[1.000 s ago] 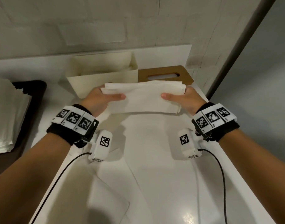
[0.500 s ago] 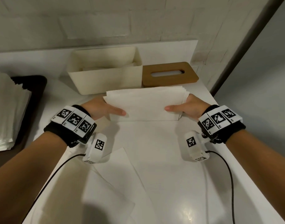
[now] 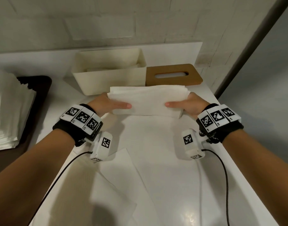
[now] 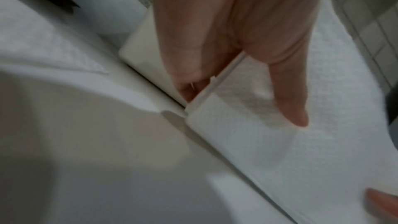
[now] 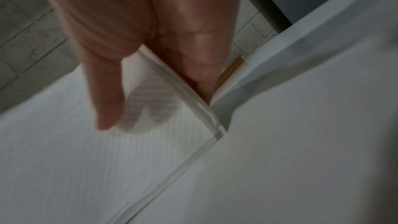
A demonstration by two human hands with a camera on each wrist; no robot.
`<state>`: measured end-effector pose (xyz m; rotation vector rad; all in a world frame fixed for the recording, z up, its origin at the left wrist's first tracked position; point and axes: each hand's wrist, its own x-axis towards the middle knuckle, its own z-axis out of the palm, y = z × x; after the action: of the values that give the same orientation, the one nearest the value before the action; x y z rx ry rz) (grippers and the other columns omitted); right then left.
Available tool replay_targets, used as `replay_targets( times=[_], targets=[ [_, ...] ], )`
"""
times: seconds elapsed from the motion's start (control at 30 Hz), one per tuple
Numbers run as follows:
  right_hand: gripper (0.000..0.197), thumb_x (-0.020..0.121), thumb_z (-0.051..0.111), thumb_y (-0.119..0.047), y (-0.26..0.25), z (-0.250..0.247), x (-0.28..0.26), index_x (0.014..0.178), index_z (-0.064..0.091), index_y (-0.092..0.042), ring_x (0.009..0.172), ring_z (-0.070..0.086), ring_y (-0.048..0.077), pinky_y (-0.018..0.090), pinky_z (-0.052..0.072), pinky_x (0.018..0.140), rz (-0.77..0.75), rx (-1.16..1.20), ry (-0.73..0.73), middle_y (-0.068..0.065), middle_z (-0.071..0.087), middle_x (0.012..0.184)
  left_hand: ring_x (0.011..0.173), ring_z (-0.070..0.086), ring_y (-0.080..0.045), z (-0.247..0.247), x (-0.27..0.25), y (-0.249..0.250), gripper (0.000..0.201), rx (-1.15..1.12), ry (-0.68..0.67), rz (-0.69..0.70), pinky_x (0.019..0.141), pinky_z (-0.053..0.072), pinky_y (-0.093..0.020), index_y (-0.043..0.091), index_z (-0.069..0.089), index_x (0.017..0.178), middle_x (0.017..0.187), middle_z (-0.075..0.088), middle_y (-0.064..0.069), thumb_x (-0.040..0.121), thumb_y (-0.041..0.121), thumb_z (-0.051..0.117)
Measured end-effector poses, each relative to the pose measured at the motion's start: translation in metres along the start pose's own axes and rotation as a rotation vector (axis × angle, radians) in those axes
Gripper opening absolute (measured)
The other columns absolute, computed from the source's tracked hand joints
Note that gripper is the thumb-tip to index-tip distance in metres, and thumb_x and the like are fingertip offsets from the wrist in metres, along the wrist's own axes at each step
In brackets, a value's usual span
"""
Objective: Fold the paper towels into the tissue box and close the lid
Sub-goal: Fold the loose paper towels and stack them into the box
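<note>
A folded stack of white paper towels [image 3: 148,100] is held just above the counter, in front of the cream tissue box [image 3: 110,79]. My left hand [image 3: 107,104] grips its left end, thumb on top and fingers under. My right hand [image 3: 187,105] grips the right end the same way. The wrist views show each thumb pressed on the towel stack [image 4: 269,125] [image 5: 107,142] with fingers beneath its edge. The box stands open with some towels inside. Its brown wooden lid [image 3: 172,75], with a slot, lies flat to the right of the box.
A tall pile of white paper towels [image 3: 7,111] sits on a dark tray [image 3: 40,88] at the left. Loose towel sheets [image 3: 123,185] lie on the white counter [image 3: 172,176] near me. A tiled wall is behind the box; the counter's right edge drops off.
Both hands brought the towel stack down and toward me, away from the box rim, to just above the counter. The grip on both ends stays the same.
</note>
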<state>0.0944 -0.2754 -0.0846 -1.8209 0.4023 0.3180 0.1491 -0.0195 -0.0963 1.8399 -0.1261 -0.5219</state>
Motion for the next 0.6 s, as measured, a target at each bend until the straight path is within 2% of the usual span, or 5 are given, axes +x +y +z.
replay_targets(
  times=[0.1, 0.17, 0.27, 0.37, 0.6],
  targets=[
    [0.05, 0.057, 0.083, -0.023, -0.002, -0.001, -0.004, 0.103, 0.066, -0.013, 0.108, 0.063, 0.027, 0.042, 0.047, 0.099, 0.005, 0.037, -0.079, 0.009, 0.069, 0.109, 0.093, 0.067, -0.008, -0.001, -0.003, 0.001, 0.032, -0.051, 0.028, 0.052, 0.085, 0.048, -0.021, 0.016, 0.068, 0.1, 0.096, 0.073, 0.005, 0.07, 0.01, 0.076],
    [0.051, 0.046, 0.086, -0.027, -0.001, 0.001, -0.007, 0.094, 0.07, -0.017, 0.112, 0.061, 0.032, 0.048, 0.043, 0.102, 0.002, 0.021, -0.175, 0.01, 0.07, 0.108, 0.083, 0.07, -0.004, -0.004, -0.004, -0.002, 0.036, -0.081, -0.006, 0.07, 0.075, 0.052, -0.017, 0.02, 0.073, 0.086, 0.085, 0.075, 0.007, 0.053, 0.023, 0.085],
    [0.034, 0.07, 0.076, -0.008, 0.0, -0.001, -0.003, 0.1, 0.063, -0.019, 0.112, 0.061, 0.026, 0.038, 0.047, 0.098, -0.078, 0.107, -0.1, 0.009, 0.066, 0.117, 0.08, 0.071, -0.004, -0.007, 0.0, -0.01, 0.072, -0.179, -0.055, 0.052, 0.063, 0.054, -0.014, 0.018, 0.072, 0.086, 0.084, 0.076, 0.007, 0.02, 0.038, 0.091],
    [0.03, 0.075, 0.07, -0.001, 0.003, -0.003, -0.003, 0.096, 0.063, -0.021, 0.093, 0.067, 0.014, 0.029, 0.055, 0.084, -0.047, 0.081, -0.216, 0.001, 0.07, 0.102, 0.086, 0.07, -0.004, -0.008, 0.005, -0.014, 0.09, -0.175, -0.103, 0.028, 0.067, 0.055, -0.015, 0.02, 0.066, 0.097, 0.091, 0.075, 0.009, 0.014, 0.041, 0.093],
    [0.024, 0.077, 0.07, -0.007, -0.007, -0.008, -0.007, 0.1, 0.066, -0.015, 0.086, 0.064, 0.013, 0.021, 0.054, 0.081, -0.223, 0.012, -0.036, 0.0, 0.067, 0.096, 0.091, 0.067, -0.017, -0.001, -0.009, 0.01, 0.025, 0.015, 0.042, 0.035, 0.078, 0.054, -0.016, 0.013, 0.069, 0.095, 0.098, 0.072, -0.002, 0.072, 0.008, 0.075]
  ],
)
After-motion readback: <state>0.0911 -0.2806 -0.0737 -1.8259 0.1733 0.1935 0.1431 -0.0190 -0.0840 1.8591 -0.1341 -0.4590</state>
